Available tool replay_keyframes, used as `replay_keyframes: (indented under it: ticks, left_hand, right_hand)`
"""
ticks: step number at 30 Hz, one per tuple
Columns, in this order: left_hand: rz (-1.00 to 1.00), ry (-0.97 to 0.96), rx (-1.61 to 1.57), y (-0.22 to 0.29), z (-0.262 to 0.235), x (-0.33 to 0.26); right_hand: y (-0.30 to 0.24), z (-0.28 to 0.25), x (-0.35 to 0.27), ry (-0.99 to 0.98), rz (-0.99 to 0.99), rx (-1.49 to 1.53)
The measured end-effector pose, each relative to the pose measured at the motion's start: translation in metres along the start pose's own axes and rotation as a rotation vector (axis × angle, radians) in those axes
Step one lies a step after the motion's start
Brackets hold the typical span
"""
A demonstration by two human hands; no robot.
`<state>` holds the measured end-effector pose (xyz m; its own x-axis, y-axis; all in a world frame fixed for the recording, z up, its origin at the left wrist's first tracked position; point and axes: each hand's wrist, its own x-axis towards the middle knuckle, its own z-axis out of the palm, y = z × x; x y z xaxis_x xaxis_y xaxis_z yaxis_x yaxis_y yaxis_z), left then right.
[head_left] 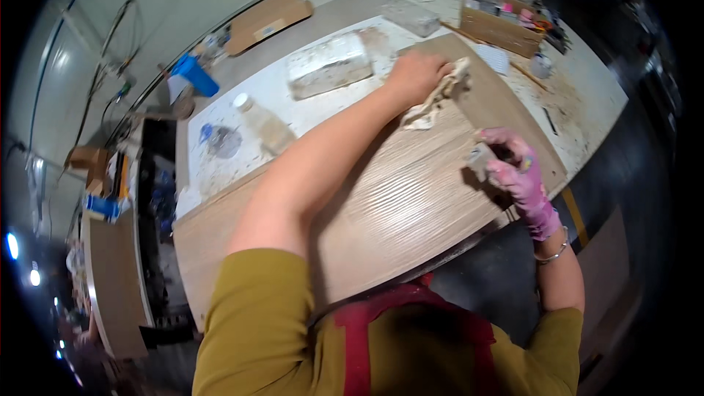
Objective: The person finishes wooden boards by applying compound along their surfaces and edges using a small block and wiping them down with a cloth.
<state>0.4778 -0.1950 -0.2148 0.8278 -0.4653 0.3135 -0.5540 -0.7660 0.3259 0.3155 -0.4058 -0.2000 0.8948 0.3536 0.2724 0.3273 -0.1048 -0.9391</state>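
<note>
On wood panel | left hand grip: rag | right hand grip: small block

1. This is a workshop, the kind where wood panels get finished or cleaned.
2. A large wood-grain panel lies across a stained, paint-spattered white desk.
3. A cardboard box packed with bottles and small supplies stands at the far edge of the desk.
4. A plastic bottle and a rough grey block sit on the smeared surface.
5. Loose cables hang along the bare wall, with flat cardboard and further boards stacked near it.
6. The person wears a red apron.
</note>
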Motion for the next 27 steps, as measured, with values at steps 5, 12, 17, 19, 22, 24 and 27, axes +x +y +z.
replay_keyframes:
  ticks: [5, 12, 17, 19, 22, 24, 27]
  left_hand:
    - [-0.127, 0.404, -0.122, -0.007, -0.054, -0.034]
    - [-0.563, 0.343, 0.045, -0.054, -0.283, -0.278]
    - [-1.149, 0.198, -0.217, -0.069, -0.327, -0.449]
    - [-1.167, 0.082, -0.181, -0.067, -0.305, -0.476]
    - [-1.196, -0.098, -0.075, -0.057, -0.269, -0.468]
    - [-1.362, -0.138, -0.101, -0.047, -0.261, -0.453]
    - [-1.169, -0.036, -0.008, -0.048, -0.263, -0.472]
  right_hand:
    - [0.012, -0.016, -0.009, 0.066, 0.037, -0.006]
    - [0.041, -0.055, 0.015, 0.009, -0.016, 0.350]
    - [0.085, -0.084, 0.081, -0.379, -0.090, 0.791]
    - [0.105, -0.075, 0.119, -0.557, -0.089, 0.827]
    - [0.122, -0.064, 0.147, -0.656, -0.064, 0.803]
    - [0.128, -0.067, 0.147, -0.529, -0.010, 0.704]
    - [0.110, -0.050, 0.128, -0.387, -0.027, 0.598]
